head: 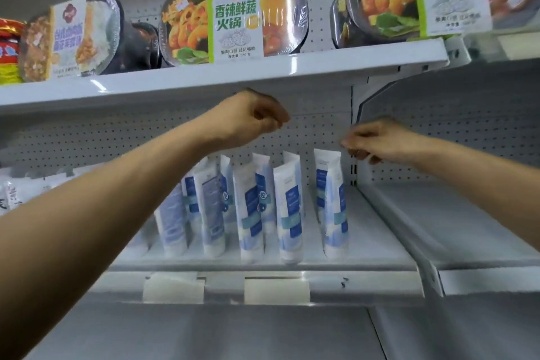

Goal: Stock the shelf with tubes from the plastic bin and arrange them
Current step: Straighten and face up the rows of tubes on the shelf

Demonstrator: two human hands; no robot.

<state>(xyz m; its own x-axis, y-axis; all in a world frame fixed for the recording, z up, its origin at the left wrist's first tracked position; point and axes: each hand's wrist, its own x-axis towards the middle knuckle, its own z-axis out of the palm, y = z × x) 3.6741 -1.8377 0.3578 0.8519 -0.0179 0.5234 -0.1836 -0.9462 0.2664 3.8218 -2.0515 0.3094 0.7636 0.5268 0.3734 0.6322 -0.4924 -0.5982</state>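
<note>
Head view: the left hand [251,118] is raised just under the front edge of the upper shelf [204,79], its fingers curled in toward the palm with nothing visible between them. The right hand [380,140] is held at about the same height, a little apart from the left, fingers bent and blurred. Its fingertips [347,145] are just beside the top corner of the rightmost tube [331,202]; I cannot tell whether they touch or pinch it.

Below and between both hands, the white-and-blue tubes [287,207] stand upright on their caps on the lower shelf [365,248], in a loose row with a few more behind. Those under the left forearm lean slightly and crowd together. The rightmost tube stands a little apart from its neighbour, directly below the right fingertips.

Behind the hands is the perforated back panel [318,131]. Above them, boxed hot pot meals [233,20] stand on the upper shelf. Below the tubes, two blank label strips [276,289] sit on the shelf's front edge.
</note>
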